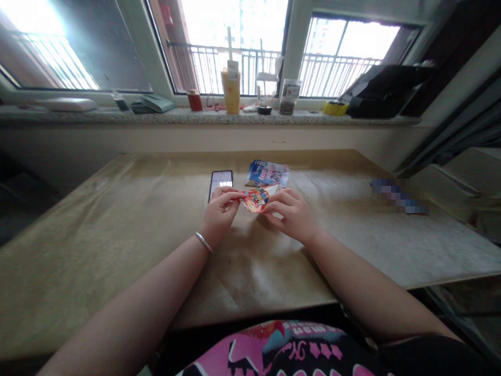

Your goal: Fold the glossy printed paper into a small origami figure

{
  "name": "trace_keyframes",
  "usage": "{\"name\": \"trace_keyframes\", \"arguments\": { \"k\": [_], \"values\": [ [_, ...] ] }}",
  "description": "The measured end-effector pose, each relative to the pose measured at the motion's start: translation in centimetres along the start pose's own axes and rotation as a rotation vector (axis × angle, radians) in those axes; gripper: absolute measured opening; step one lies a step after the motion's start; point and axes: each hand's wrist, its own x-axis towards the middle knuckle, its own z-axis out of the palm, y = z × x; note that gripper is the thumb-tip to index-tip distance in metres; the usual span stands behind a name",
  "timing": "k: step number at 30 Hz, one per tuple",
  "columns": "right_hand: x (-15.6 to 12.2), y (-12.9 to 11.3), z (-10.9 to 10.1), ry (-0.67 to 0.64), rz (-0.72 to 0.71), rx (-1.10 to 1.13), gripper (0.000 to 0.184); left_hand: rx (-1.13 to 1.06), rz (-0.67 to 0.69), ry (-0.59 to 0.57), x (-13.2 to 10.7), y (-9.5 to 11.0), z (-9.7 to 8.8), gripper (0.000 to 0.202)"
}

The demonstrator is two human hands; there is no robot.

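Between my hands is a small sheet of colourful printed paper [256, 199], mostly red and orange with a white corner folded up at its right. My left hand [222, 209] pinches its left edge between thumb and fingers; a silver bangle circles that wrist. On the opposite side my right hand [290, 213] grips the lower right part of the paper. Just behind the left hand lies a phone [221, 179] with a lit screen, its lower part covered by the hand. A blue printed packet or stack of sheets [267, 173] rests on the table beyond the paper.
A brownish covered table [129, 245] spreads around my hands. A blurred blue strip-like item [397, 196] lies at its right side. Along the stone windowsill [156, 118] stand a yellow cup [230, 91], a red jar [194, 100], clear cups, yellow tape [335, 108] and a black machine [385, 91].
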Motion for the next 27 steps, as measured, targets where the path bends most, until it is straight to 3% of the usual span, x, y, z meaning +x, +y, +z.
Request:
{"name": "trace_keyframes", "arguments": {
  "k": [5, 12, 17, 22, 27],
  "values": [
    [0.0, -0.1, -0.1, -0.056, -0.021, 0.014, 0.011, -0.124, -0.019, -0.046, 0.0, 0.6, -0.1, 0.018],
    [0.0, -0.1, -0.1, -0.068, -0.075, 0.017, 0.011, -0.205, -0.005, 0.076, 0.0, 0.7, 0.3, 0.014],
    [0.0, -0.1, -0.3, -0.052, -0.07, 0.022, 0.011, -0.202, 0.04, 0.078, -0.1, 1.6, 0.1, 0.016],
    [0.0, -0.2, -0.2, -0.062, -0.026, 0.051, 0.012, -0.143, 0.08, 0.103, -0.3, 2.0, 0.0, 0.021],
    [-0.3, 0.6, 0.7, -0.022, 0.095, 0.09, 0.008, -0.03, 0.109, 0.061, -0.3, 1.1, 0.4, 0.031]
  ]
}}
